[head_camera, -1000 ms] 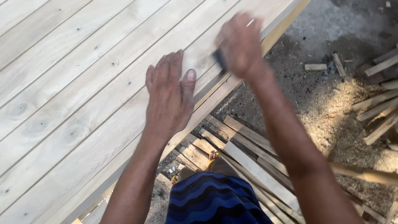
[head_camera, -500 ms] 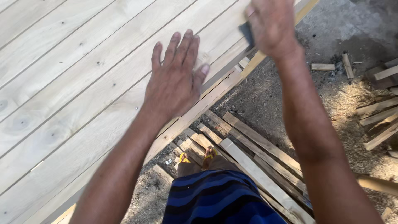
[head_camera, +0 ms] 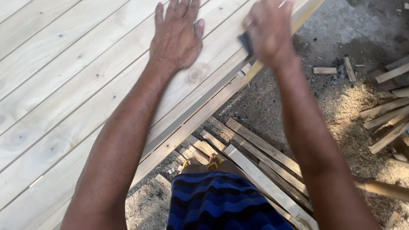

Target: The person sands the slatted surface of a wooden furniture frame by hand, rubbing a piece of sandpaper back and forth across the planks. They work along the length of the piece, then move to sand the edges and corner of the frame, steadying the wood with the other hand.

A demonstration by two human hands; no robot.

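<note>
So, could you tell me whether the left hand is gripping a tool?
No, the left hand lies flat and open, palm down, on the pale wooden panel, with nothing held in it.

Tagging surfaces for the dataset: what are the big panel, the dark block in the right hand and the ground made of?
Panel: pale bare wood boards, grain and knots visible, no coating apparent. Dark block: mostly hidden by the right hand and blurred; material unclear. Ground: grey packed dirt or rough concrete, with sawdust and wood offcuts.
</note>
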